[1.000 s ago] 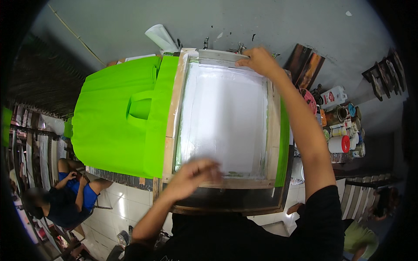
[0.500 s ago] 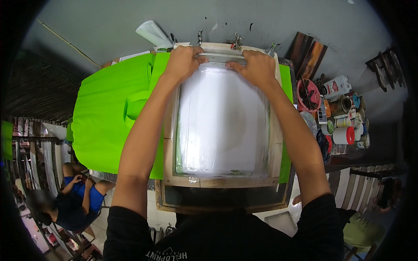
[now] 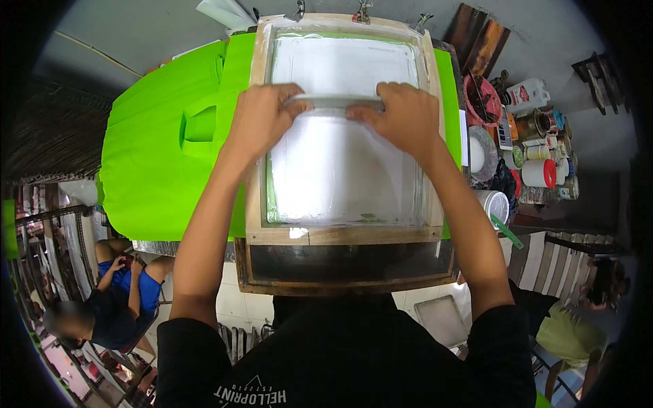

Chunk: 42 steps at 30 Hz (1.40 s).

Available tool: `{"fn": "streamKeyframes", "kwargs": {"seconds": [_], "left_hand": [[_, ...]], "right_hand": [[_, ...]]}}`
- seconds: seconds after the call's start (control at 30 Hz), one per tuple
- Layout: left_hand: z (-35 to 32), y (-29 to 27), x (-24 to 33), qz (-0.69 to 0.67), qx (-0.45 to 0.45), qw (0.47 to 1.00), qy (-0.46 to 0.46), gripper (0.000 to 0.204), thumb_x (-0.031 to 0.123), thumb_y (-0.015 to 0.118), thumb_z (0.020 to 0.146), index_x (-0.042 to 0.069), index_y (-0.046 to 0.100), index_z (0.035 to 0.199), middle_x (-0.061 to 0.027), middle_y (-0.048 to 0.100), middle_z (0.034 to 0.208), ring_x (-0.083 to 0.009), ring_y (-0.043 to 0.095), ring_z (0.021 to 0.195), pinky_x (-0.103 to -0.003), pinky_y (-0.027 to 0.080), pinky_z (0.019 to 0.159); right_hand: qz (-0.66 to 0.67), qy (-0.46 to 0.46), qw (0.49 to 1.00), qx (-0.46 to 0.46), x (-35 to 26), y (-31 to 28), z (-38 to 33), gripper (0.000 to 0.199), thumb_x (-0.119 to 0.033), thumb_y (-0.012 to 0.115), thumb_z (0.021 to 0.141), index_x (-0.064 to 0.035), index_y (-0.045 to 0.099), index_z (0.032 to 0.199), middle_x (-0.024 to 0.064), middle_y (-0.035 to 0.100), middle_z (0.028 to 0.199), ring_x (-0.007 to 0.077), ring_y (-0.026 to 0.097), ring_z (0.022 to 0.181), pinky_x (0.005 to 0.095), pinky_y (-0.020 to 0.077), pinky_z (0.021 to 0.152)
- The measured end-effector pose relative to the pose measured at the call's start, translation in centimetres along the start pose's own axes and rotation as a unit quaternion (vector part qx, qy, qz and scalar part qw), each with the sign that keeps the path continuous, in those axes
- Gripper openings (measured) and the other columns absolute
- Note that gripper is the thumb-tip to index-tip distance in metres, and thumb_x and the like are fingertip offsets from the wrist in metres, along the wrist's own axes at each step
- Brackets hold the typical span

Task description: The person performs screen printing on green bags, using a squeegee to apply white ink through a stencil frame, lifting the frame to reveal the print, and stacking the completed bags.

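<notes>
Both my hands grip a pale squeegee (image 3: 333,102) that lies across a wooden-framed printing screen (image 3: 286,236). My left hand (image 3: 269,112) is closed on its left end, and my right hand (image 3: 401,115) is closed on its right end. The squeegee sits over the upper middle part of the screen's mesh, which looks white with a greenish, smeared border. Bright green fabric bags (image 3: 156,163) lie stacked under and left of the screen. Metal clamps (image 3: 362,12) stand along the screen's far edge. The squeegee's lower edge is hard to make out.
Paint tubs and jars (image 3: 539,173) crowd the right side, with a pink basin (image 3: 481,100) and a white jug (image 3: 527,95). A white bucket (image 3: 492,204) with a green stick stands near my right forearm. One person (image 3: 115,299) sits at left, another (image 3: 568,319) at right.
My hands have drawn the squeegee from the screen's far edge toward me, partway down the mesh. My view has shifted, and the white bucket now shows beside my right arm.
</notes>
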<state>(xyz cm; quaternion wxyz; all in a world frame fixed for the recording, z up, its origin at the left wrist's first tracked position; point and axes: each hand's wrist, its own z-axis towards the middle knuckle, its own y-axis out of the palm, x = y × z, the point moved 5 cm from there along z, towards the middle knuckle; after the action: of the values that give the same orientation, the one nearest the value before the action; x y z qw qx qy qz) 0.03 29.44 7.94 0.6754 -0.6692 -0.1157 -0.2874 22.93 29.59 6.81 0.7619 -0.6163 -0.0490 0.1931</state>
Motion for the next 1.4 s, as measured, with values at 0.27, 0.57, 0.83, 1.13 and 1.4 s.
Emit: {"fn": "streamKeyframes", "kwargs": {"seconds": [0.27, 0.57, 0.83, 1.13, 1.4], "left_hand": [[-9.6, -0.3, 2.8, -0.031, -0.009, 0.999, -0.001, 0.021, 0.016, 0.079, 0.083, 0.001, 0.076, 0.098, -0.0209, 0.072, 0.092, -0.0375, 0.070, 0.082, -0.041, 0.055, 0.075], [-17.7, 0.3, 4.4, -0.035, 0.010, 0.997, 0.067, 0.024, 0.000, 0.076, 0.075, 0.003, 0.074, 0.098, -0.0130, 0.074, 0.096, -0.0318, 0.069, 0.089, -0.040, 0.055, 0.081], [-19.3, 0.7, 3.1, -0.089, 0.077, 0.992, 0.048, 0.061, 0.019, 0.086, 0.073, 0.001, 0.062, 0.127, -0.0173, 0.062, 0.133, -0.0358, 0.057, 0.124, -0.046, 0.043, 0.105], [-23.6, 3.6, -2.5, -0.007, 0.164, 0.986, -0.033, 0.131, 0.054, 0.092, 0.061, 0.002, 0.021, 0.158, -0.0257, 0.017, 0.166, -0.0437, 0.009, 0.155, -0.062, 0.004, 0.122], [-23.3, 3.7, -2.5, -0.015, 0.155, 0.987, -0.033, 0.125, 0.046, 0.093, 0.062, 0.002, 0.025, 0.157, -0.0234, 0.021, 0.166, -0.0418, 0.013, 0.155, -0.061, 0.005, 0.122]], "right_hand": [[0.030, -0.030, 0.998, 0.037, -4.3, -1.8, -9.1, 0.058, -0.062, 0.077, 0.075, -0.0075, 0.058, 0.068, 0.0087, 0.060, 0.066, 0.0287, 0.062, 0.063, 0.0421, 0.0469, 0.056], [0.004, -0.025, 1.000, 0.018, -7.5, -2.4, -16.8, 0.035, -0.032, 0.081, 0.061, -0.0105, 0.058, 0.076, 0.0030, 0.058, 0.077, 0.0212, 0.059, 0.072, 0.0355, 0.0433, 0.061], [0.015, -0.037, 0.997, 0.071, -7.9, -2.6, -17.4, 0.039, -0.029, 0.085, 0.057, -0.0102, 0.060, 0.080, 0.0032, 0.062, 0.083, 0.0222, 0.062, 0.077, 0.0370, 0.0423, 0.064], [0.089, -0.027, 0.986, 0.139, -6.9, -3.8, -18.1, 0.032, -0.027, 0.087, 0.064, -0.0104, 0.066, 0.081, 0.0032, 0.070, 0.085, 0.0242, 0.066, 0.075, 0.0374, 0.0474, 0.064], [0.340, 0.141, 0.917, 0.155, -2.7, -6.1, -16.9, 0.026, -0.017, 0.088, 0.075, -0.0030, 0.071, 0.089, 0.0075, 0.073, 0.086, 0.0188, 0.067, 0.075, 0.0317, 0.0504, 0.069]]}}
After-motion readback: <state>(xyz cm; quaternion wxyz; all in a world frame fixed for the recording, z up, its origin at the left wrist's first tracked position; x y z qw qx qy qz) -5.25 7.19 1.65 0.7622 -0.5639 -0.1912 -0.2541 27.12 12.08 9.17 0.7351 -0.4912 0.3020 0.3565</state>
